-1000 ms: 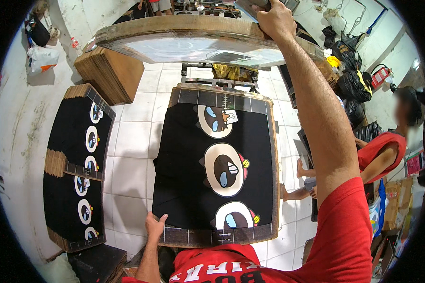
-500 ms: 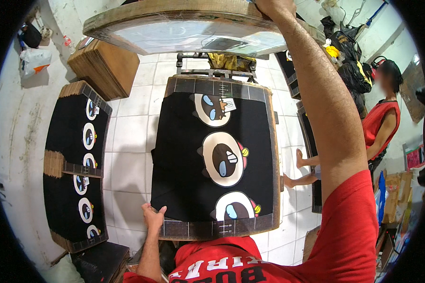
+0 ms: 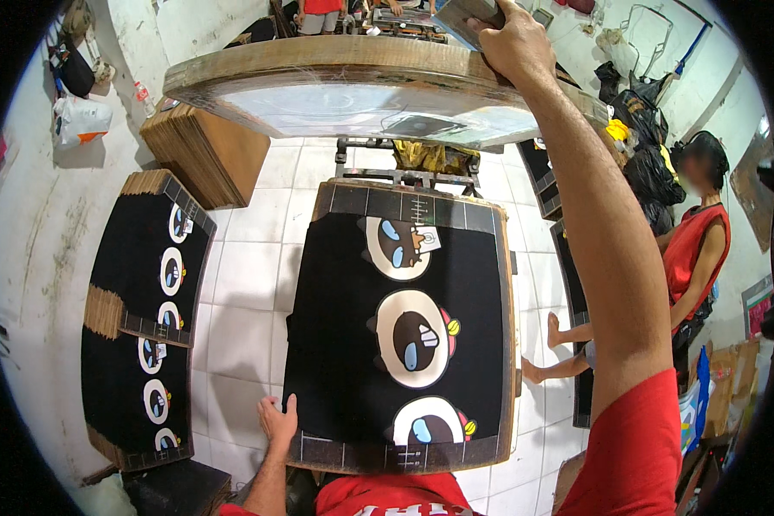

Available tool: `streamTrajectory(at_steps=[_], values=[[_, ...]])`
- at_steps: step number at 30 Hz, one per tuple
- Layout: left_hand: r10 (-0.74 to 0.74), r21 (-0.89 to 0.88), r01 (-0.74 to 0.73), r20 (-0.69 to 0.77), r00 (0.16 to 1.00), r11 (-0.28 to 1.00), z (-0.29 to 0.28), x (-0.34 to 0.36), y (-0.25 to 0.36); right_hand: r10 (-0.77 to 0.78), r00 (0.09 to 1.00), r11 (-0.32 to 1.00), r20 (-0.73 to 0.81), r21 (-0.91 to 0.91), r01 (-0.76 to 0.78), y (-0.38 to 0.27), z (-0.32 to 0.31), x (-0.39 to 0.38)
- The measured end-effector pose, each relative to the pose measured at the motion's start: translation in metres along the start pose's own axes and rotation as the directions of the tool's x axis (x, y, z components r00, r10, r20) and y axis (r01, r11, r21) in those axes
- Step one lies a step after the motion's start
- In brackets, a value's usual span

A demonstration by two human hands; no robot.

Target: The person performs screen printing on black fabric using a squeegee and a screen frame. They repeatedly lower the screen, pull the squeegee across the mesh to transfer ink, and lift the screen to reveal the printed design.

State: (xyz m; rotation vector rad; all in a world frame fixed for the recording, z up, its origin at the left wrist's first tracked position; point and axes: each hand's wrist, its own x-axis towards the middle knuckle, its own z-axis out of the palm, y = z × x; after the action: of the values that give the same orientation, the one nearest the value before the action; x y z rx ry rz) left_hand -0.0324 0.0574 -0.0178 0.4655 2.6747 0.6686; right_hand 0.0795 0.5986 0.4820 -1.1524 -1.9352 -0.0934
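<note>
A wide board lies in front of me, covered by black cloth with round cartoon-face prints. My left hand is at the board's near left edge beside the cloth, thumb and fingers apart, gripping nothing that I can see. Beyond the board, a wood-edged printing screen stands raised and tilted. At its upper right edge my right hand is closed around a flat grey-brown squeegee with a bluish edge. The right fingertips are partly hidden.
At left, two more cloth-covered boards lie in line, near a stack of brown boards. A person in a red top stands at right, by black bags. Other people are at the back.
My view has tilted up, so the board, cloth and screen sit lower in the picture. The squeegee and the people at the back now show. Both hands stay at about the same places.
</note>
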Motion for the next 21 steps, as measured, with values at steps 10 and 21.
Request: streamTrajectory(at_steps=[10,21], values=[[0.85,0.135,-0.849,-0.224,0.477,0.511,0.094,0.151,0.332,-0.254,0.967,0.967,-0.028,-0.02,0.253,0.016,0.018,0.057],[0.767,0.216,-0.842,0.346,0.54,0.495,0.249,0.195,0.518,-0.604,0.794,0.7,0.074,-0.427,0.572,0.033,0.039,0.142]])
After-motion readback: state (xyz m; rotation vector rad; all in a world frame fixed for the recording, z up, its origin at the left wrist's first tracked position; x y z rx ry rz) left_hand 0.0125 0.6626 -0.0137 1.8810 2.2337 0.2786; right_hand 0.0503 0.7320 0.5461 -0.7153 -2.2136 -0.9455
